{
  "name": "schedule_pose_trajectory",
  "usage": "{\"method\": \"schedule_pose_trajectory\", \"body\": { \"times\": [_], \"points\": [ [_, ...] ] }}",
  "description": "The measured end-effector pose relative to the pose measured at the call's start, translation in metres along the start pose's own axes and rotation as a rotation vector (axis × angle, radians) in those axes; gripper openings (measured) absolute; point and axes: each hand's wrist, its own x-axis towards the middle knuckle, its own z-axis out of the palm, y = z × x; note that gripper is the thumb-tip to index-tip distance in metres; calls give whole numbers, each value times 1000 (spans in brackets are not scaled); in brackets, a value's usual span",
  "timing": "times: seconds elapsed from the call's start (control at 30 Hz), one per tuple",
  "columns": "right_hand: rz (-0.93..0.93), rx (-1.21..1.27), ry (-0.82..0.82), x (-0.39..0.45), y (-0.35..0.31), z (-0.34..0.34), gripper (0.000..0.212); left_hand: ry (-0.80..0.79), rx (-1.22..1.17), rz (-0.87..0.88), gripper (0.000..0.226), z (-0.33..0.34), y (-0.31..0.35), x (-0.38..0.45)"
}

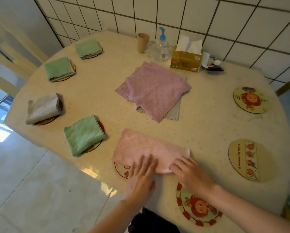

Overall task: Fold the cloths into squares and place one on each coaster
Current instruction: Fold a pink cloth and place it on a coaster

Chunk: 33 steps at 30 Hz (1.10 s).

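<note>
Down at the near edge of the round cream table [208, 118], both hands lie flat with fingers spread on a pink quilted cloth [146, 148] folded into a long strip; the left hand [140, 179] presses its near edge, the right hand [189, 172] its right end, neither gripping anything. That cloth partly covers a round printed coaster [122, 170]. On the left, 4 folded squares sit on coasters: a green cloth [83, 134] nearest, a beige cloth [42, 107], then 2 more green ones [58, 68] [88, 47]. A loose pile of mauve and grey cloths [154, 91] lies at the table's middle. 3 bare coasters show on the right: a red-bordered one [198, 209] just beside the right wrist, a striped one [250, 159], and a flower-face one [250, 100]. By the tiled wall stand a brown cup [142, 42], a clear pump bottle [161, 47] and a yellow tissue box [186, 60]
</note>
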Motion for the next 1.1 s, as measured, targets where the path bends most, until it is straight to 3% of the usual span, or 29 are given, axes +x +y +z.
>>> {"method": "schedule_pose_trajectory", "body": {
  "times": [0.17, 0.23, 0.27, 0.37, 0.47, 0.57, 0.63, 0.7, 0.83, 0.9, 0.97, 1.1],
  "points": [
    [-136, 256, -12, -19, -26, -23, 8, -44, -140, 42, 55, 8, 20, 6],
    [-136, 267, -12, -17, -17, -21, 11, -20, -152, 127, 49, 7, 13, -2],
    [-125, 223, -39, -13, -10, -16, 16, -22, -162, 173, 48, 6, 8, -6],
    [-196, 139, -171, 7, 3, 4, 69, -62, -184, 268, 53, 0, -7, -22],
    [-406, 39, -294, 20, 13, 18, 74, -86, -168, 325, 52, -1, -15, -34],
    [-495, -79, -376, 19, 28, 27, 82, -79, -262, 302, 47, -5, -22, -43],
    [-489, -14, -420, 21, 32, 30, 81, -106, -419, 192, 45, -13, -20, -43],
    [-368, 153, -480, 29, 30, 28, 69, -145, -664, -26, 41, -21, -17, -39],
    [148, 651, -314, 51, 18, 17, 17, 6, -1213, -577, 18, -35, -19, -18],
    [342, 792, -197, 71, 12, 16, 8, 71, -1394, -818, 18, -37, -28, -7],
    [438, 790, -128, 92, 8, 19, 17, 68, -1528, -925, 25, -37, -36, -1],
    [521, 711, -156, 113, 4, 25, 28, 74, -1477, -898, 29, -33, -45, 1]
  ]
}}
